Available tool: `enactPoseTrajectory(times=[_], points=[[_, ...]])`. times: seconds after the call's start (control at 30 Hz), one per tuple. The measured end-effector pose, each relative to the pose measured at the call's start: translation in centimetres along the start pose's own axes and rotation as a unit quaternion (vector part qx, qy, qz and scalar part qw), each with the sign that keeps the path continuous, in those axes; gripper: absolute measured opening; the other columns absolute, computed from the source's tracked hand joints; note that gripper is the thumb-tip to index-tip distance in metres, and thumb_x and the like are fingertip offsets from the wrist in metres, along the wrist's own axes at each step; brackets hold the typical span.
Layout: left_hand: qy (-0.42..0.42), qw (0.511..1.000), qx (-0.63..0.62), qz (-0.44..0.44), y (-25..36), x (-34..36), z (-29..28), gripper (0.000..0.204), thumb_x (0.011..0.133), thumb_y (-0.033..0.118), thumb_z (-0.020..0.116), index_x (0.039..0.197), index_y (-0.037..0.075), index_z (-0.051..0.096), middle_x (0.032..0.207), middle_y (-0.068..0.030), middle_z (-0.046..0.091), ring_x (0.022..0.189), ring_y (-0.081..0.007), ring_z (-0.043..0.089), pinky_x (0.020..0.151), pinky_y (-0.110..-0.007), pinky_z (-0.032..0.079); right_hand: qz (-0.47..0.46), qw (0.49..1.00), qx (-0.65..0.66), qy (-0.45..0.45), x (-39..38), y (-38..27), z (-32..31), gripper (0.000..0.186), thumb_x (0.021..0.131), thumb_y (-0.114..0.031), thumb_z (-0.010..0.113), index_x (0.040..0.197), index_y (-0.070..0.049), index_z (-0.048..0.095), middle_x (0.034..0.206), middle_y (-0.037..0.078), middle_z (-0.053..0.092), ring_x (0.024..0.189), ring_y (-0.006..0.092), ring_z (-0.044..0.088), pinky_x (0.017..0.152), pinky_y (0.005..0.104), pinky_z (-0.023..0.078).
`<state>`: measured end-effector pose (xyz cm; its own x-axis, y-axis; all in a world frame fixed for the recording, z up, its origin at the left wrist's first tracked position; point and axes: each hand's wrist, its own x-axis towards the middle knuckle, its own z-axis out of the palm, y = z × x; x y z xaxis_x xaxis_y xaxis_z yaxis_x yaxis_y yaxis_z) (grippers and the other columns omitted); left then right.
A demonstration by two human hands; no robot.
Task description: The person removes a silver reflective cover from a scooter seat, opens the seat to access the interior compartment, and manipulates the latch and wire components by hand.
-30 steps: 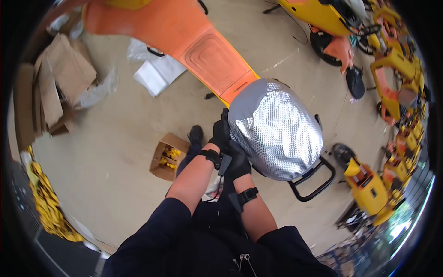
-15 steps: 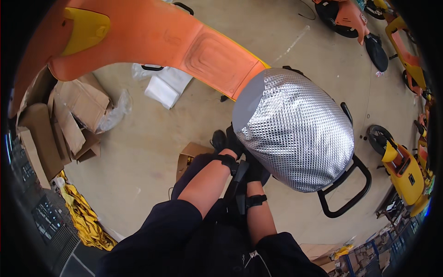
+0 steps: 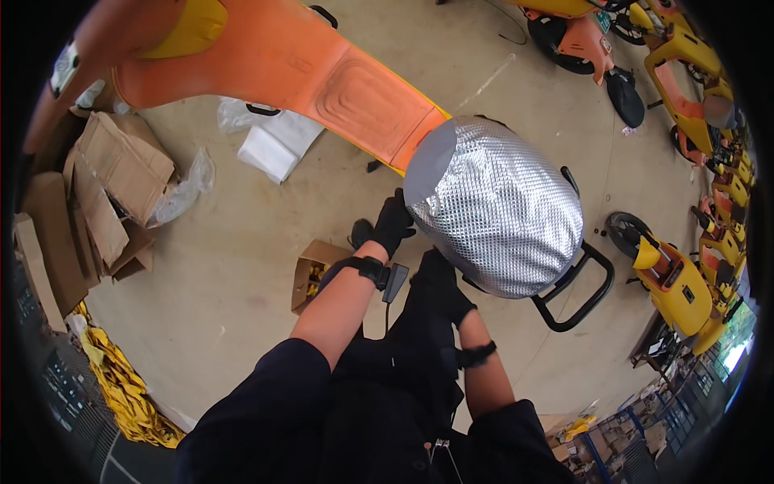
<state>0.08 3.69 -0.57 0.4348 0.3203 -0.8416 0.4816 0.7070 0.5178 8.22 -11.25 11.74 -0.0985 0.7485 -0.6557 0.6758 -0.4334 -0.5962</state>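
I've got the silver cover [image 3: 501, 211] sitting over the rear end of the orange-and-yellow scooter [image 3: 367, 95], grey patch toward the footboard, black rear rack [image 3: 582, 292] sticking out behind. My left hand [image 3: 392, 224], black glove, is at the cover's left edge; fingers bent, can't tell if they're gripping it. My right hand [image 3: 442, 292] is just below the cover's lower-left edge; dark on dark, can't tell finger spread or hold. Cardboard box [image 3: 324, 252] on floor, left of hands.
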Motion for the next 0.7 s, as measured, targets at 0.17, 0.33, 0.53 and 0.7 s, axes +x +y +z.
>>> enactPoseTrajectory(times=[0.17, 0.33, 0.53, 0.7], points=[[0.002, 0.977, -0.171, 0.129, 3.3, -3.8, 2.8, 0.036, 0.09, 0.028, 0.039, 0.115, 0.002, 0.042, 0.109, -0.0147, 0.05, 0.102, -0.0247, 0.049, 0.084, -0.035, 0.043, 0.042, 0.868, 0.485, 0.095, -7.5, 1.2, -7.1, 0.03, 0.092, -0.022, 0.044, 0.107, 0.002, 0.054, 0.094, 0.01, 0.061, 0.085, 0.0139, 0.059, 0.076, 0.0263, 0.047], [0.191, 0.883, 0.148, 0.403, 4.7, -2.3, 3.2, 0.042, 0.094, 0.026, 0.036, 0.128, 0.001, 0.036, 0.131, -0.0193, 0.037, 0.121, -0.0284, 0.037, 0.101, -0.035, 0.028, 0.055, 0.889, 0.198, 0.409, -5.1, 1.4, -19.8, 0.027, 0.088, -0.014, 0.05, 0.11, 0.002, 0.054, 0.094, 0.01, 0.062, 0.082, 0.0182, 0.06, 0.074, 0.0281, 0.047], [0.063, 0.93, 0.191, 0.308, 15.4, -4.2, 1.9, 0.041, 0.093, 0.027, 0.038, 0.124, 0.0, 0.042, 0.125, -0.0168, 0.045, 0.118, -0.025, 0.041, 0.099, -0.032, 0.031, 0.029, 0.863, -0.112, 0.491, -0.3, 4.1, -21.3, 0.028, 0.078, -0.023, 0.06, 0.096, -0.001, 0.058, 0.097, 0.017, 0.059, 0.094, 0.033, 0.054, 0.084, 0.0412, 0.042], [-0.089, 0.898, 0.333, 0.274, 20.7, 0.1, -0.7, 0.038, 0.09, 0.027, 0.042, 0.115, -0.001, 0.051, 0.112, -0.0087, 0.055, 0.106, -0.0207, 0.05, 0.093, -0.03, 0.036, 0.042, 0.894, -0.038, 0.445, 4.5, 7.0, -24.1, 0.036, 0.081, -0.033, 0.054, 0.1, -0.003, 0.056, 0.093, 0.018, 0.059, 0.088, 0.0339, 0.057, 0.077, 0.0425, 0.044]])
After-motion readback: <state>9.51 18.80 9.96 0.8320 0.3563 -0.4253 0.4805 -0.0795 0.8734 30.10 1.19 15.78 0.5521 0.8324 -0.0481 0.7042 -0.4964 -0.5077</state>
